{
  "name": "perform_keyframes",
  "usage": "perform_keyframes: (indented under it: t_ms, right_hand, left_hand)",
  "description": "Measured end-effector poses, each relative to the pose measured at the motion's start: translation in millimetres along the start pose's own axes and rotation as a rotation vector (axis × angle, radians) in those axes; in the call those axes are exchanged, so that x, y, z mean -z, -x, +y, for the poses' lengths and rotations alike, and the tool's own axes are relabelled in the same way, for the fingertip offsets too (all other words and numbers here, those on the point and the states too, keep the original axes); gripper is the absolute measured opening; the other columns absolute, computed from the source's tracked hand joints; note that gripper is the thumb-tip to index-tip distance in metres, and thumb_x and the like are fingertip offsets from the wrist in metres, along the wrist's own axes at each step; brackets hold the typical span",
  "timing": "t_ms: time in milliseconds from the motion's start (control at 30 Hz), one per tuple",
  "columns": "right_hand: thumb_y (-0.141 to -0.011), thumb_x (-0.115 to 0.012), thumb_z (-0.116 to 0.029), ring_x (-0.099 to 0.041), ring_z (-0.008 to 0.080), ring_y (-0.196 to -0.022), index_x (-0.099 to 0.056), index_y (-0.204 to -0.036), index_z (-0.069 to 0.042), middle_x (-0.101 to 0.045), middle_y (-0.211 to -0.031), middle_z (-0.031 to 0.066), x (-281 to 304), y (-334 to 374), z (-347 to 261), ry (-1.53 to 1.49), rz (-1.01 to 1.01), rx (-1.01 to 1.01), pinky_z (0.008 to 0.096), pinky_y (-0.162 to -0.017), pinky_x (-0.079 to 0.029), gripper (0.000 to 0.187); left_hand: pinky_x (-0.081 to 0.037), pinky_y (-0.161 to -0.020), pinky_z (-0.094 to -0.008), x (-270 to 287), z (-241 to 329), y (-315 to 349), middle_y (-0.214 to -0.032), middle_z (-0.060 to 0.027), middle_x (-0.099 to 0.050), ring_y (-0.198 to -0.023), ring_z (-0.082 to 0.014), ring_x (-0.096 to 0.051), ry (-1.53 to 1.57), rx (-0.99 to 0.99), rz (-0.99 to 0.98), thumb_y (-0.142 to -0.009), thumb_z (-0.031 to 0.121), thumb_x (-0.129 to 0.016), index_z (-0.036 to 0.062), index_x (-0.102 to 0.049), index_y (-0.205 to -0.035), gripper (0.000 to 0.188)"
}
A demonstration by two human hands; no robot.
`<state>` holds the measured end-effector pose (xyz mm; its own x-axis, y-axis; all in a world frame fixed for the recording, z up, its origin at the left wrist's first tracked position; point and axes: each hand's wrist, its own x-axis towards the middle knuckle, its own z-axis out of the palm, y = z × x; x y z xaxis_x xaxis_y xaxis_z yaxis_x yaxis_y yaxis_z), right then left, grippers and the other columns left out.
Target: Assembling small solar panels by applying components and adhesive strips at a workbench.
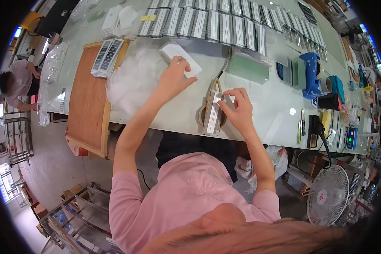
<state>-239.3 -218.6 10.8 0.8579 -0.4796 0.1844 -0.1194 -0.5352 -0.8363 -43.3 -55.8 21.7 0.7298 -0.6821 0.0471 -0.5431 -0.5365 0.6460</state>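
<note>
My left hand [173, 81] is over the near edge of a white rectangular block or stack of sheets [183, 60], fingers curled and thumb spread apart from them. No held thing shows in it. My right hand [240, 111] is beside a long silver-white strip [213, 112], its thumb tip close to or touching the strip's right edge. A gap shows between that thumb and the forefinger. The strip lies lengthwise toward me on a brown, round-ended holder [203, 116] at the table's front edge. A dark cord runs away from the holder's far end.
Rows of striped flat packs [199, 24] cover the table's far side. Crumpled white film [133, 82] and a wooden board [86, 97] lie left. Green sheets [247, 67], a blue tape dispenser [311, 76] and knives [302, 122] lie right. A fan [328, 194] stands below; another person [21, 82] is far left.
</note>
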Motion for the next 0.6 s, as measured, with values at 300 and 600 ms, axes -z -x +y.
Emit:
perform_keyframes:
  t_ms: [300, 600]
  right_hand:
    - [-0.079, -0.077, -0.012, -0.035, 0.0082, -0.055, -0.067, -0.098, -0.007, -0.055, -0.094, 0.0014, 1.1, -1.3, 1.9, -0.052, 0.006, -0.003, 0.0244, -0.051, -0.031, 0.022]
    - [-0.084, -0.072, -0.026, -0.055, 0.0159, -0.059, -0.068, -0.099, -0.007, -0.064, -0.076, 0.0042, -21.8, -42.8, -16.0, -0.181, -0.099, -0.09, 0.0298, -0.057, -0.045, 0.024]
  left_hand:
    - [-0.048, -0.096, -0.037, 11.2, -32.8, -24.7, -0.131, -0.0144, -0.053, -0.111, -0.0279, -0.06, 0.193, 0.041, -0.222, -0.076, 0.025, -0.078, 0.0036, -0.07, -0.093, 0.028]
    - [-0.051, -0.079, -0.0287, 2.9, -35.4, -10.3, -0.132, -0.0119, -0.056, -0.08, -0.0133, -0.06, 0.449, 0.087, -0.083, -0.082, 0.021, -0.074, 0.0015, -0.072, -0.094, 0.023]
